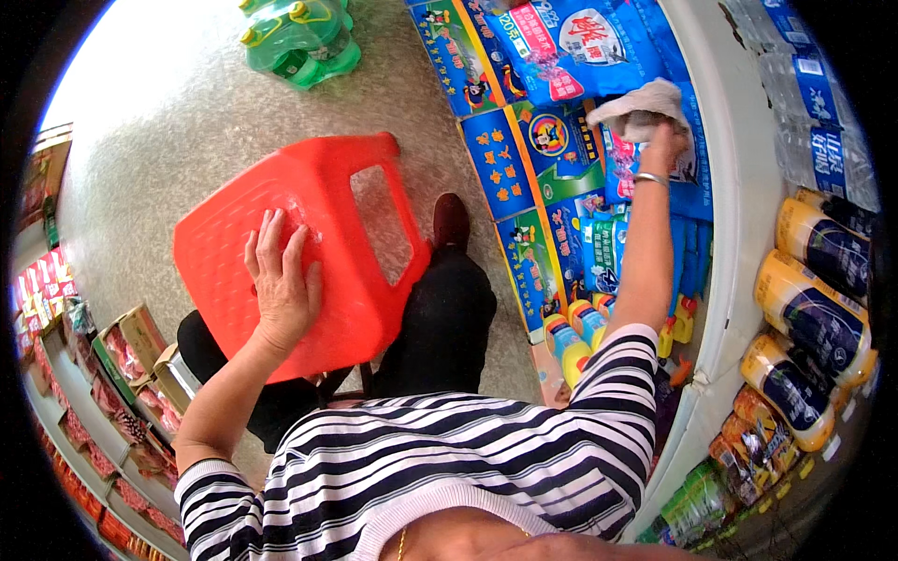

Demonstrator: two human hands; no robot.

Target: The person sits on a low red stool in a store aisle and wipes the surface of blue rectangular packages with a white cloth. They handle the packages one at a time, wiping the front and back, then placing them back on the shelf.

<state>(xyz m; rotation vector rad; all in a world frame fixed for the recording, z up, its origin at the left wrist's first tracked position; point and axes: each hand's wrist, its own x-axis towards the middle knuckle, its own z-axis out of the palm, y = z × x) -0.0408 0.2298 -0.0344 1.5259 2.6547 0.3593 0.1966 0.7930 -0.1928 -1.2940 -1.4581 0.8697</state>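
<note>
My left hand [284,280] lies palm down on the seat of a red plastic stool [217,245], fingers slightly apart and holding nothing. The stool is in front of my body, between my black-trousered legs. Out to the right, my right hand [663,151] grips a greyish-white cloth [649,105]; its fingers are partly hidden by it. The cloth is over blue plastic bags of laundry detergent [596,49], piled against a white shelf edge [726,210]. Whether it touches them I cannot tell. A silver bangle [651,178] circles my right wrist.
Printed cardboard cartons [498,165] line the floor beside the bags. Yellow-capped bottles [565,340] stand near my right elbow. Shrink-wrapped green bottles [305,42] are on the floor ahead. Drink bottles [814,294] fill the right side; shelves of packaged goods [105,421] run along the left.
</note>
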